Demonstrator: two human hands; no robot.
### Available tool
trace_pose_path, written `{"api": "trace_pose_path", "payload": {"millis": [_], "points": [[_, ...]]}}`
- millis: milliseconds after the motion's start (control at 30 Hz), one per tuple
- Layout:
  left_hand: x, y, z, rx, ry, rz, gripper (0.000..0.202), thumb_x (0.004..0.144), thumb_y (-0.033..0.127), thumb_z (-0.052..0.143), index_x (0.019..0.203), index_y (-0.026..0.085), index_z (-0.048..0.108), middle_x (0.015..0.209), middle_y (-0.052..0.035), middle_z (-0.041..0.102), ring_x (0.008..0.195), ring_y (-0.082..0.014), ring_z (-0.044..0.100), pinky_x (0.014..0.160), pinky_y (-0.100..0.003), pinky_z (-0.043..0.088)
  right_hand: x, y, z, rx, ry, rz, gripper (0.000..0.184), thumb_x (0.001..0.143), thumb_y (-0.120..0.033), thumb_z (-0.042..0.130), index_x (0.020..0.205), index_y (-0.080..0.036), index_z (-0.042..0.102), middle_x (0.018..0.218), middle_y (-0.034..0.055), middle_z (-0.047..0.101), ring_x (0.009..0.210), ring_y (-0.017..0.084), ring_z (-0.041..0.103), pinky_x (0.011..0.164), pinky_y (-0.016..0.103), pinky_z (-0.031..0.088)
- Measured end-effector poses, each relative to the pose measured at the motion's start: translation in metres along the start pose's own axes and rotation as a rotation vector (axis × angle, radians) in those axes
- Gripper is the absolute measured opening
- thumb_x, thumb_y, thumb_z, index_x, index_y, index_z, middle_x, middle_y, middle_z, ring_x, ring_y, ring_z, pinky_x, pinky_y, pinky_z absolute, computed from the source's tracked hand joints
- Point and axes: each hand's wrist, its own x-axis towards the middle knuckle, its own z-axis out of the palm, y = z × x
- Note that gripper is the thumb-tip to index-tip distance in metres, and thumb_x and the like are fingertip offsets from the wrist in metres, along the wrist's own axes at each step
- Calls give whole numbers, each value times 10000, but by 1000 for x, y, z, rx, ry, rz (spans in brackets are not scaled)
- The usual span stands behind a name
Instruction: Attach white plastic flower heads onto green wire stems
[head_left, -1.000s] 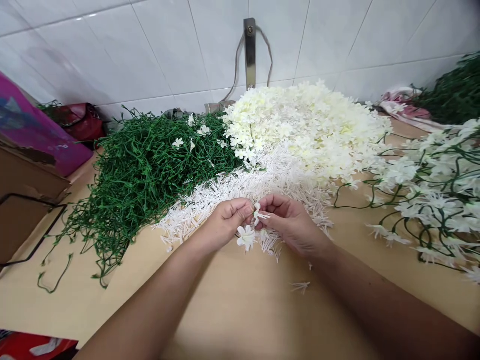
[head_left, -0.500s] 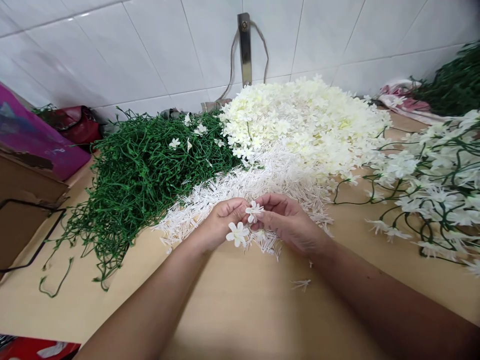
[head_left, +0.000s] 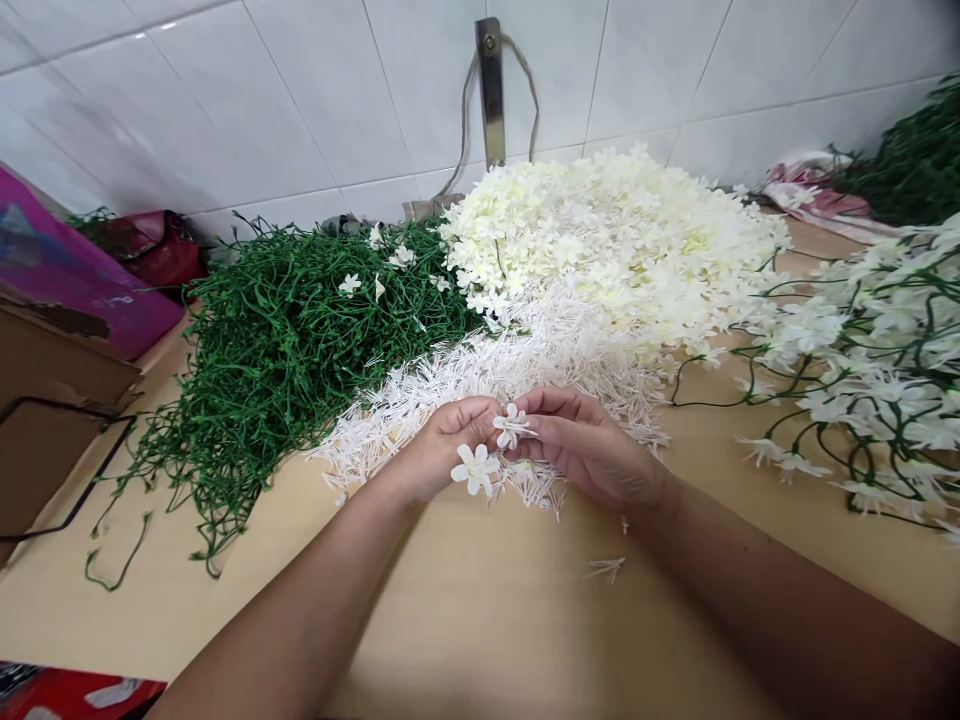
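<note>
Across the back: white tiled wall (head_left: 300, 80). Below it: tan counter (head_left: 480, 620), running the full width, under all the piles.

Left of centre: big tangled heap of green stems (head_left: 300, 330), trailing toward the near left. Just right of it, wall side: mound of creamy white blossoms (head_left: 600, 230), edge touching the green. Far right: flowered sprays (head_left: 885, 380), white blooms on curving green stems. In front of green heap and mound: stamen heap (head_left: 450, 385), white, spread in a diagonal band.

At left edge: brown cardboard box (head_left: 52, 370), purple bag (head_left: 82, 280) just behind.

Over front edge of stamen heap: left hand (head_left: 446, 445) and right hand (head_left: 592, 450), nearly meeting at the fingertips.

Far right rear: pink-and-white cloth (head_left: 825, 205). Left rear: red bag (head_left: 161, 250). On wall, centre: upright metal strip (head_left: 491, 95).

Left front: single green stem (head_left: 133, 562), loose, bent.

Just under left fingertips: lower blossom (head_left: 475, 469), open face toward camera; attachment unclear. Between the hands: upper blossom (head_left: 511, 428), pinched by both, left at its left side, right at the side with stamens poking out; exact grip points hidden by fingers.

Near right wrist: few loose stamens (head_left: 606, 568), directly on counter.
</note>
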Motion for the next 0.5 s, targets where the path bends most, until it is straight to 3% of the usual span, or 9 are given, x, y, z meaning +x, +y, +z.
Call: {"api": "trace_pose_path", "payload": {"millis": [200, 500], "points": [[-1, 2, 1, 96, -29, 20, 405, 684, 513, 580, 585, 143, 449, 514, 50, 410, 453, -46, 334, 445, -183, 260, 1, 2, -5, -154, -17, -39, 137, 646, -227, 706, 734, -153, 630, 640, -15, 625, 592, 85, 586, 613, 233, 463], [-7, 17, 11, 288, 42, -22, 332, 721, 461, 509, 587, 166, 438, 516, 50, 403, 469, -64, 340, 439, -184, 283, 1, 2, -2, -205, 76, 3, 191, 593, -249, 735, 615, -143, 578, 555, -35, 575, 537, 60, 525, 542, 196, 406]]}}
